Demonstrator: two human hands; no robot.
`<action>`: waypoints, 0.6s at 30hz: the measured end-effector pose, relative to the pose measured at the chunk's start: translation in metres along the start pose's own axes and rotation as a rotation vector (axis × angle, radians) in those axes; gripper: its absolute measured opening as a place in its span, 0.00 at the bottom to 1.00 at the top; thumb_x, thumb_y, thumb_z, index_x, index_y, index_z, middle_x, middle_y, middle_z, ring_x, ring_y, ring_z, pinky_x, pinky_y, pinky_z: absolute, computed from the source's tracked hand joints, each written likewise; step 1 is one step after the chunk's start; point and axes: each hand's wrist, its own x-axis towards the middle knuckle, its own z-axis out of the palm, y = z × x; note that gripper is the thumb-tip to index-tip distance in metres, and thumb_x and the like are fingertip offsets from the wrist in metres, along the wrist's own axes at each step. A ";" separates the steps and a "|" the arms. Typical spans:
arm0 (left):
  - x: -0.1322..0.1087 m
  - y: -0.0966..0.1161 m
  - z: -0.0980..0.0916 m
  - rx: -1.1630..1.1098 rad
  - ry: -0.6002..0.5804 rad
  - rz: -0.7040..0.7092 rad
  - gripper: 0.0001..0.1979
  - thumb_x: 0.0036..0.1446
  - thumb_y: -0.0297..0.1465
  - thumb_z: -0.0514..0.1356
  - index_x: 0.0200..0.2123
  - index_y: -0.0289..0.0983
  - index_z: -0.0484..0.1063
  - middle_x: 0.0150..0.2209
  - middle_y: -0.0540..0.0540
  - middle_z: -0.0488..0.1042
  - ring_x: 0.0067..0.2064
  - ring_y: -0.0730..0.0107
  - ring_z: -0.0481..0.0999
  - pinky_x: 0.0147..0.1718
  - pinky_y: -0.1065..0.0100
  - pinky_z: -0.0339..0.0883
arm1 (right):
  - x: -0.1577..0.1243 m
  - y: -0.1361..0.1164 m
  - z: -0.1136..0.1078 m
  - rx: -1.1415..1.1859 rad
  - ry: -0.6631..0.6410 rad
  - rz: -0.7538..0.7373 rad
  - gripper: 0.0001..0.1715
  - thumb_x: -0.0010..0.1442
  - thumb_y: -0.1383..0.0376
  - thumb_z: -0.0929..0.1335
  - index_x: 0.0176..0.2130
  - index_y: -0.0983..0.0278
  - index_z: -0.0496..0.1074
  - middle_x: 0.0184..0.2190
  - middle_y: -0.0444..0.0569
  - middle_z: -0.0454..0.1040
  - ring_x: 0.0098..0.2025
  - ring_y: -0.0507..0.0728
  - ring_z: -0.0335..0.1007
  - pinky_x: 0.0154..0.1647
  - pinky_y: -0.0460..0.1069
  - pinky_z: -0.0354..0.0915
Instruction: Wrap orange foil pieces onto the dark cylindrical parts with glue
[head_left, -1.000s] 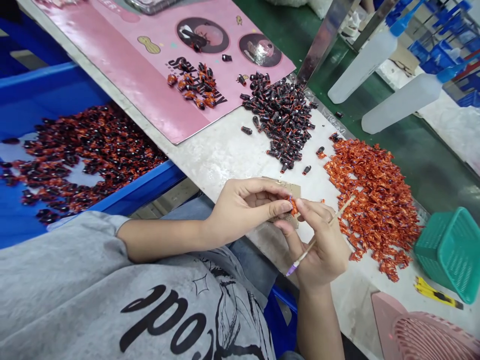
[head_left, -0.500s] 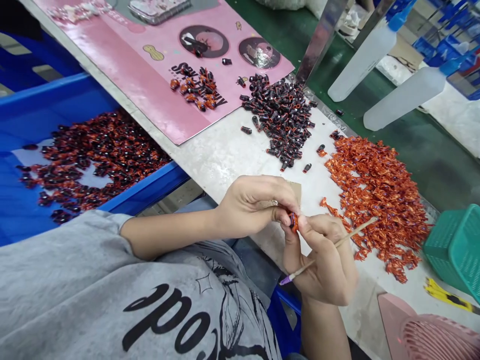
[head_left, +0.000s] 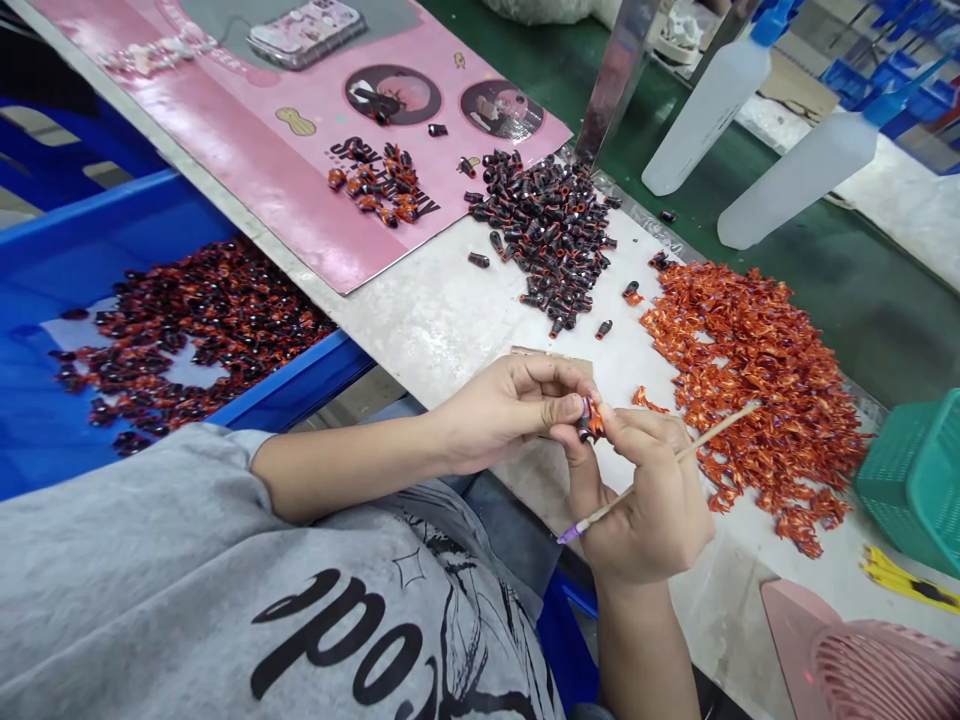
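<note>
My left hand (head_left: 510, 410) pinches a small dark cylinder wrapped in orange foil (head_left: 591, 422) between thumb and fingers. My right hand (head_left: 645, 500) grips a thin wooden stick (head_left: 720, 435) with a purple end and presses its fingertips against the same piece. Under both hands lies a scrap of brown cardboard (head_left: 551, 352), mostly hidden. Just beyond my fingertips is a heap of orange foil scraps (head_left: 757, 390), and up the bench sits a pile of small black-and-orange cylinders (head_left: 544, 235).
A blue crate (head_left: 292, 385) of wrapped pieces stands at my left. A pink printed board (head_left: 247, 160) with a phone (head_left: 307, 33) lies beyond. White squeeze bottles (head_left: 795, 175), a green basket (head_left: 915, 480), a yellow strip (head_left: 911, 585) and a pink fan (head_left: 862, 670) sit around the bench.
My hands have come closer together, and the piece between them now shows its dark body beside the orange foil. The view has shifted slightly, moving the bench contents left.
</note>
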 end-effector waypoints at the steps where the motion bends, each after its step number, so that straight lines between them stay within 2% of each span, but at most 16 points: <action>1: 0.000 0.000 0.002 0.037 -0.002 0.045 0.17 0.45 0.40 0.76 0.29 0.34 0.78 0.29 0.51 0.74 0.30 0.78 0.73 0.32 0.76 0.70 | -0.001 -0.001 -0.001 0.027 0.001 0.019 0.08 0.60 0.68 0.73 0.41 0.61 0.72 0.32 0.48 0.78 0.33 0.55 0.75 0.34 0.51 0.72; 6: 0.000 -0.001 0.013 0.331 -0.003 0.401 0.16 0.50 0.41 0.73 0.26 0.34 0.76 0.26 0.47 0.75 0.30 0.72 0.75 0.31 0.72 0.70 | -0.003 -0.002 -0.006 0.272 0.008 0.174 0.09 0.59 0.71 0.71 0.39 0.60 0.70 0.30 0.44 0.74 0.31 0.54 0.72 0.32 0.51 0.70; 10: 0.003 -0.002 0.021 0.398 -0.007 0.579 0.13 0.57 0.38 0.70 0.27 0.35 0.76 0.26 0.47 0.76 0.29 0.73 0.75 0.31 0.73 0.70 | 0.000 0.002 -0.010 0.311 0.021 0.167 0.10 0.60 0.73 0.70 0.40 0.60 0.71 0.30 0.44 0.73 0.32 0.54 0.71 0.32 0.51 0.69; 14: 0.008 -0.001 0.021 0.420 -0.064 0.677 0.07 0.57 0.31 0.69 0.29 0.36 0.78 0.27 0.47 0.78 0.31 0.74 0.77 0.32 0.74 0.70 | 0.003 0.007 -0.013 0.348 0.027 0.117 0.13 0.60 0.75 0.70 0.43 0.61 0.72 0.30 0.44 0.73 0.32 0.54 0.71 0.32 0.51 0.69; 18: 0.010 0.004 0.019 0.477 -0.119 0.664 0.04 0.56 0.29 0.70 0.31 0.36 0.79 0.30 0.45 0.80 0.33 0.71 0.79 0.34 0.73 0.71 | 0.003 0.012 -0.015 0.386 0.054 0.108 0.15 0.59 0.76 0.71 0.45 0.63 0.74 0.32 0.46 0.75 0.35 0.54 0.72 0.33 0.51 0.70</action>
